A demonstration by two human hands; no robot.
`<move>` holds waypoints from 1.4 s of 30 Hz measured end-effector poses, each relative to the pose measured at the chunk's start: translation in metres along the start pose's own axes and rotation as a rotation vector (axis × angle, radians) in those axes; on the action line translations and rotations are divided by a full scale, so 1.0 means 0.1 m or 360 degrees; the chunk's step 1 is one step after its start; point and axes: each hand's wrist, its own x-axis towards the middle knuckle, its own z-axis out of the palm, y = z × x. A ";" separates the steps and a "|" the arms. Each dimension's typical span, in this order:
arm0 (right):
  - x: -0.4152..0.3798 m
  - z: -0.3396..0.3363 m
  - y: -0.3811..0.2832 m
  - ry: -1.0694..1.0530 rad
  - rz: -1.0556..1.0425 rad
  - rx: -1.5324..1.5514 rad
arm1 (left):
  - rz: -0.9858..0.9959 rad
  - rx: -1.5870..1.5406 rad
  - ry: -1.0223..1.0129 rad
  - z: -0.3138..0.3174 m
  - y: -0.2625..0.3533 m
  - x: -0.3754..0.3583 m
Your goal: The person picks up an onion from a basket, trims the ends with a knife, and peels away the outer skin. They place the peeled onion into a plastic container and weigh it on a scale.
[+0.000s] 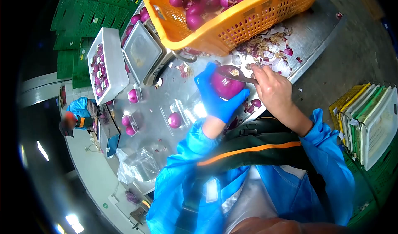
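Red onion [226, 86] cupped in gloved left hand [215, 97]; bare right hand [273, 89] pinching knife [236, 73] — slip risks cutting glove.

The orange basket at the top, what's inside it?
The orange basket holds red onions, heaped near its rim, some with loose papery skin. Those on top cover whatever lies deeper, and the frame cuts off its far side.

Lying on the steel table [315, 31] are four loose peeled red onions [174, 120], while one orange crate [244, 22], one white tray [114, 56] and one scale [143, 51] are standing there.
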 end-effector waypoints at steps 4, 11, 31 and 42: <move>-0.10 0.10 0.21 -0.0004 0.0068 -0.0026 | -0.0011 0.0098 -0.0009 -0.04 0.07 -0.02; -0.13 0.04 0.32 -0.0021 0.0342 0.0587 | 0.0015 -0.0046 0.0038 -0.10 0.04 0.05; 0.61 0.37 -0.65 -0.1611 0.0678 0.1983 | -0.0489 0.0512 0.0392 -1.75 -0.93 -0.80; 0.99 1.61 -2.32 -0.1348 -0.0489 0.0664 | -0.0538 0.0971 0.0321 -1.99 -1.96 -1.67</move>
